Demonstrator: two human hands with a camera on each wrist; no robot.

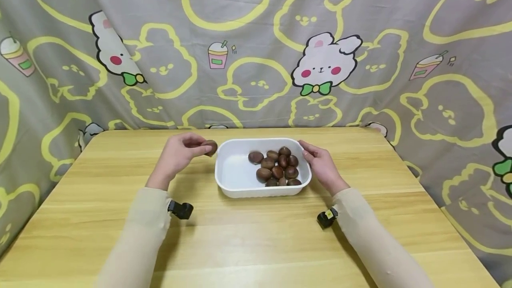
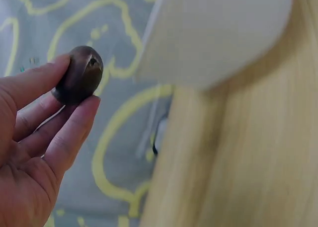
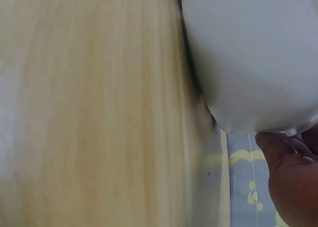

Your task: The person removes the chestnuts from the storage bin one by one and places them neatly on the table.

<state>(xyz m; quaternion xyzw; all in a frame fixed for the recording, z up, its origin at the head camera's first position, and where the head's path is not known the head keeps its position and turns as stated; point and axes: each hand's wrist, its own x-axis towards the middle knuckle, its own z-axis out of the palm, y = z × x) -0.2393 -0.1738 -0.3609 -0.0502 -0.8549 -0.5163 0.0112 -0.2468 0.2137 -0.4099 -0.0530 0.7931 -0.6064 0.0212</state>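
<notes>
My left hand (image 1: 178,157) pinches a brown chestnut (image 1: 210,147) between thumb and fingers, just off the left end of a white plastic box (image 1: 236,188). In the left wrist view that chestnut (image 2: 79,75) shows a small split in its shell. Several more chestnuts (image 1: 278,172) lie in the right part of the box, and bare white bottom shows at its left. At the box's right end, my right hand (image 1: 323,166) grips the rim. The right wrist view has the thumb against the box's end wall (image 3: 253,88), with the other fingers partly hidden.
The box is over a wood-grain table (image 1: 256,243), towards its far edge. Behind and at both sides hangs a grey curtain (image 1: 256,43) with yellow cartoon outlines. A small black camera sits on each wrist, the left camera (image 1: 181,210) close above the tabletop.
</notes>
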